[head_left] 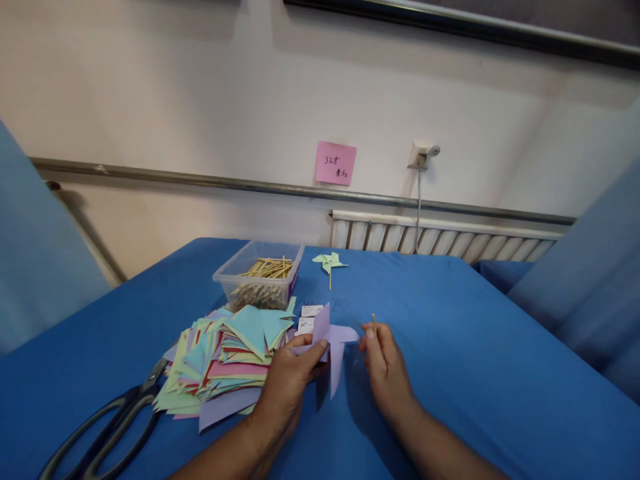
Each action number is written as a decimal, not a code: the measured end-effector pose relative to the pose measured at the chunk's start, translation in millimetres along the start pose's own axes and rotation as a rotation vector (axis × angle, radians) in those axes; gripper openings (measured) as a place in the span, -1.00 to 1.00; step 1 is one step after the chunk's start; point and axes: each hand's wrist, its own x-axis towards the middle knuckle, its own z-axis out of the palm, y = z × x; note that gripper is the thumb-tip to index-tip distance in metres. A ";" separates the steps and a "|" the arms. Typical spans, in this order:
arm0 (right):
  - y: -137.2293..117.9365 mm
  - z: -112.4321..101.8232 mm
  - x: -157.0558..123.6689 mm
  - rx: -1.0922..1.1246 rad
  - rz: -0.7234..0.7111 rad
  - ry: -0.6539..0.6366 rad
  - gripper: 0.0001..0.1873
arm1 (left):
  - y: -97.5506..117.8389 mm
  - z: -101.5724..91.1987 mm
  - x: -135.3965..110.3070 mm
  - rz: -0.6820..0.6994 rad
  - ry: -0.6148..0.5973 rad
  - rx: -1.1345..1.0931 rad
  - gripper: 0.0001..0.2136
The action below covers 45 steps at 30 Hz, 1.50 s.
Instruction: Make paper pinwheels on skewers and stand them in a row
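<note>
A pale wall (165, 87) stands behind a table (450, 333) draped in blue cloth. A blue curtain (40, 247) hangs at the left edge, and a metal rail (225, 181) runs along the wall above a white radiator (385, 237). On the table, left of centre, lies a loose pile (235, 367) of coloured paper. Just behind it sits a clear tub (296, 272) of thin sticks (270, 268), and at the pile's left side lie black-handled scissors (149, 387).

The left hand (290, 373) is beside the pile's right edge, thumb and fingers clamped on a purple pinwheel (336, 335), which is held above the table between the two hands. The right hand (385, 367) is near it, fingers pinched together on a stick (374, 321) whose tip points up. A green pinwheel (329, 261) lies farther back, right of the tub. A pink note (335, 163) with handwriting is on the wall, left of a socket (421, 156). Small white cards (306, 325) lie just behind the purple pinwheel.
</note>
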 end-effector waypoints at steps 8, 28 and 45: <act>6.9 -0.5 6.7 -0.016 0.071 0.051 -0.72 | 4.5 -1.2 0.6 0.046 0.032 0.017 -0.76; -3.5 5.8 1.1 0.402 0.333 -0.263 -0.66 | -0.8 1.3 -6.4 0.201 -0.003 0.461 -0.77; -3.0 3.8 -0.7 0.429 0.298 -0.300 -0.70 | -2.5 1.3 -4.9 0.143 0.023 0.417 -0.77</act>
